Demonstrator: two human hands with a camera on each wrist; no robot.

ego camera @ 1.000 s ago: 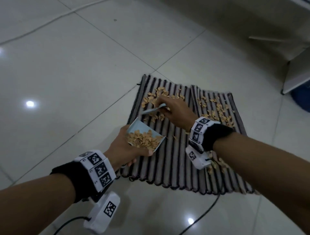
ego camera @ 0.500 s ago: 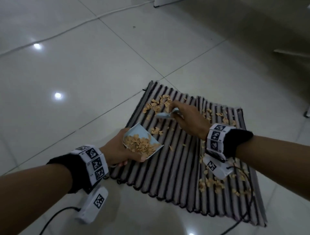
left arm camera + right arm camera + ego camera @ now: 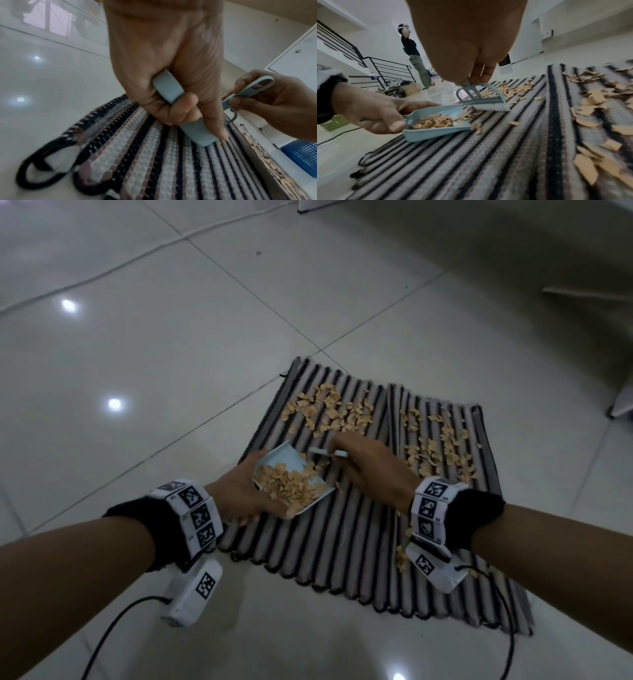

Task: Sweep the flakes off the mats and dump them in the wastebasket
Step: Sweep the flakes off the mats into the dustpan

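Two striped mats lie side by side on the floor, the left mat (image 3: 329, 535) and the right mat (image 3: 445, 419). Tan flakes (image 3: 329, 409) are scattered over the far part of both. My left hand (image 3: 239, 491) grips the handle of a small light-blue dustpan (image 3: 291, 467) heaped with flakes, its lip on the left mat. My right hand (image 3: 366, 463) pinches the handle of a small light-blue brush (image 3: 483, 100), whose bristles stand at the pan's mouth. A blue mesh wastebasket (image 3: 302, 155) shows at the right in the left wrist view.
Glossy white floor tiles (image 3: 137, 354) surround the mats. A white furniture leg (image 3: 620, 405) stands at the far right. Cables (image 3: 113, 631) trail from both wrist cameras across the floor. In the right wrist view a person (image 3: 416, 56) stands far off beside a black stair railing (image 3: 373, 67).
My right hand drew the brush from the far flake pile back toward the dustpan, pushing more flakes in. The pan holds a bigger heap. The head view shifted so the mats sit lower.
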